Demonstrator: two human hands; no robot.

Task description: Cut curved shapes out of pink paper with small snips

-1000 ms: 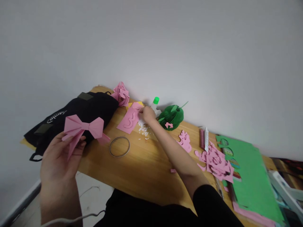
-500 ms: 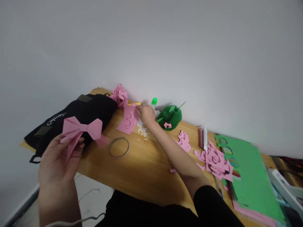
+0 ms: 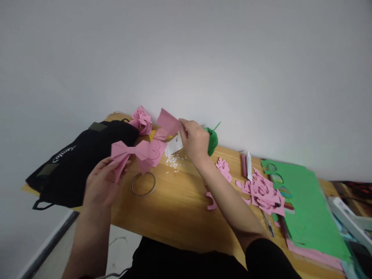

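My left hand (image 3: 102, 182) is closed on a folded pink paper bow (image 3: 130, 151), held above the table's left part. Between the fingertips of my right hand (image 3: 195, 140) is a piece of pink paper (image 3: 167, 121), raised over the back of the table. Beneath it lie a pink sheet with curved cut-outs (image 3: 157, 152), a white piece of paper (image 3: 174, 145) and small white scraps (image 3: 173, 160). A thin metal ring (image 3: 143, 195) rests in front of the bow. My right hand partly hides a green pleated paper ball (image 3: 213, 141) with a stem.
A black bag (image 3: 69, 166) covers the table's left side. A crumpled pink paper bundle (image 3: 141, 121) stands behind it. To the right are pink cut-outs (image 3: 266, 193), a red stick (image 3: 243, 166), a white tube (image 3: 249, 166), a craft knife (image 3: 269, 224) and green sheets (image 3: 308, 213).
My right hand has lifted a piece of pink paper off the table and moved slightly right. The left hand, still holding the bow, has moved right toward the middle.
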